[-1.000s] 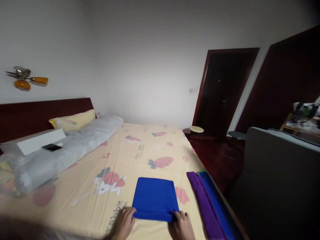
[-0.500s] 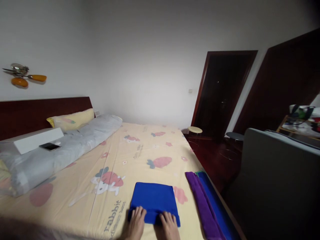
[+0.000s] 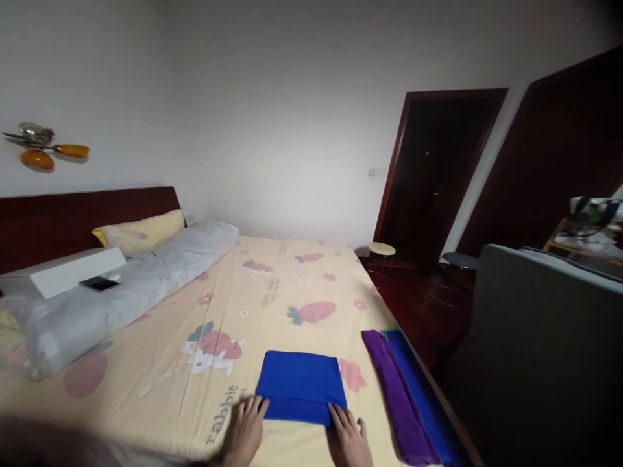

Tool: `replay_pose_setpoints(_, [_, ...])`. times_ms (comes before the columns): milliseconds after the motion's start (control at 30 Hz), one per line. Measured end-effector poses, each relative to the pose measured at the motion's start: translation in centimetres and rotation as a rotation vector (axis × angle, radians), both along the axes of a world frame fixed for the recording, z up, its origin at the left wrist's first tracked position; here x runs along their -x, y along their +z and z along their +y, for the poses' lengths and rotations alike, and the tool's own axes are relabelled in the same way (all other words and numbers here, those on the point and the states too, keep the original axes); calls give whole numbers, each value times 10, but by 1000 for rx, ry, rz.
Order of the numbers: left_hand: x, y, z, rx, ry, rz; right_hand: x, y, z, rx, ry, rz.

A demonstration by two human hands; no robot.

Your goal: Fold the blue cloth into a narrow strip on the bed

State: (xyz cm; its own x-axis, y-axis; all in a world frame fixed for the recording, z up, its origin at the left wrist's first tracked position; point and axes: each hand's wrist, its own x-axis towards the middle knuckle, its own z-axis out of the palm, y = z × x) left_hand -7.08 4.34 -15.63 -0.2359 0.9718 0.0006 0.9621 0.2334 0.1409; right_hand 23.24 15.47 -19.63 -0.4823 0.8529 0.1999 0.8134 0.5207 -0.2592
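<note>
A folded blue cloth (image 3: 302, 383) lies flat on the patterned bed sheet (image 3: 272, 324), with a crease running near its front edge. At the cloth's near left corner rests my left hand (image 3: 248, 425), fingertips on the edge and fingers loosely stretched. My right hand (image 3: 348, 428) touches the near right corner, its fingers extended and its thumb apart. Neither hand lifts the fabric. To the right, a long folded purple cloth (image 3: 396, 395) lies beside another blue cloth (image 3: 423, 402) along the bed's edge.
A grey rolled quilt (image 3: 146, 279) lies on the left, bearing a white box (image 3: 78, 272) and a phone (image 3: 99, 283). Behind it are a pillow (image 3: 141, 233) and a dark headboard (image 3: 87, 214). Stools (image 3: 381, 249) stand past the bed; a grey panel (image 3: 525, 337) rises at right.
My hands have moved apart, outward to the near corners of the blue cloth. The cloth's near strip, raised under my fingers before, now lies flatter, and its front edge sits farther from me.
</note>
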Motion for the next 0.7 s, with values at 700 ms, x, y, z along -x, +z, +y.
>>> replay_pose_setpoints(700, [-30,19,15,-14,101,-29,28,39,-14,-50,-66,-18])
